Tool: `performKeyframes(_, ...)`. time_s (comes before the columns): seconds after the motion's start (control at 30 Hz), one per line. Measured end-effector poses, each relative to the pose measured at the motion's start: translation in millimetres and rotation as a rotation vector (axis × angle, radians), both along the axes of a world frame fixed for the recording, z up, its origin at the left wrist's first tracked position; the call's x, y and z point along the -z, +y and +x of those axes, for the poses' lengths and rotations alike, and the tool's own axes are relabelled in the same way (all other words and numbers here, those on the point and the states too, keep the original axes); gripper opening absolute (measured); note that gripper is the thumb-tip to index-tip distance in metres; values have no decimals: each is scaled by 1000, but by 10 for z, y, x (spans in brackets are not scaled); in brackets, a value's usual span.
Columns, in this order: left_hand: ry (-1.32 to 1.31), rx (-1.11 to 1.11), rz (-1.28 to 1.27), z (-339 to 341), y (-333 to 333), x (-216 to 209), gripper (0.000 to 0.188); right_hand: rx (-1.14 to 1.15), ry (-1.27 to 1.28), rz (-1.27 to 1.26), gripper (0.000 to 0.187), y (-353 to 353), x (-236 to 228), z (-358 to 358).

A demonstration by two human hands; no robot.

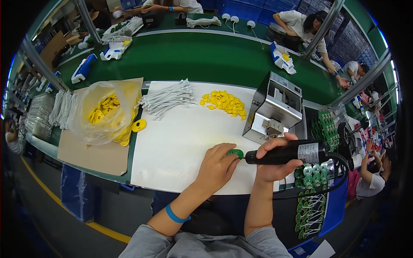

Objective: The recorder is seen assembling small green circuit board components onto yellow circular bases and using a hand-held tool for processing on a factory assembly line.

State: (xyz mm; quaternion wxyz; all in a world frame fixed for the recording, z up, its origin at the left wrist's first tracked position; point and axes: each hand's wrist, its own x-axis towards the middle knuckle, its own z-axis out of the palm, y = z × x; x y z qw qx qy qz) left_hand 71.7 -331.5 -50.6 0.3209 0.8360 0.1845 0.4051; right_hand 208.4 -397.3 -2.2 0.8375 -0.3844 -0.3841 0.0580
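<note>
The little green circuit board is where the action is: just over the near half of the white-topped desk, pinched in the fingers of the left hand. The right hand has its fingers wrapped around a fat black powered driver, lying nearly level with its tip right up at the board's edge. Can't tell if the tip is actually touching, fingers kinda hide that bit.

If it were me, I'd grip the board by its rim, keep those left fingertips out of the tip's line in case it slips, and line everything up before adding any push. Go easy on pressure too, I'd guess a small board like that twists or marks pretty easily. Maybe brace the left wrist on the desk so it doesn't wobble.

Also watch the driver's cable, it loops off to the right near more green boards and could drag them. The metal machine sits just beyond the driver, so mind your knuckles. Yellow discs and white leads are farther back, well out of the way.
</note>
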Motion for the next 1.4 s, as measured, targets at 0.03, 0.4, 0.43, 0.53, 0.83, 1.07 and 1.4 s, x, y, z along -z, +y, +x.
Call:
performKeyframes(0.03,3,2,2,-1,6,-9,17,5,-1,-6,83,-1,-4,1)
performKeyframes(0.4,12,4,-70,30,4,-94,31,111,-37,-60,84,33,37,17)
performKeyframes(0.43,24,5,-59,37,0,-54,33,213,-61,-87,85,38,43,19)
performKeyframes(0.53,53,3,-19,36,6,29,32,296,-76,-102,85,45,52,19)
performKeyframes(0.83,76,31,35,161,28,165,20,238,-25,-96,92,21,110,99)
performKeyframes(1.07,99,52,-5,276,55,243,20,189,10,-162,95,8,189,195)
performKeyframes(1.4,99,46,-3,292,-52,218,20,193,-12,-144,94,-101,180,269)
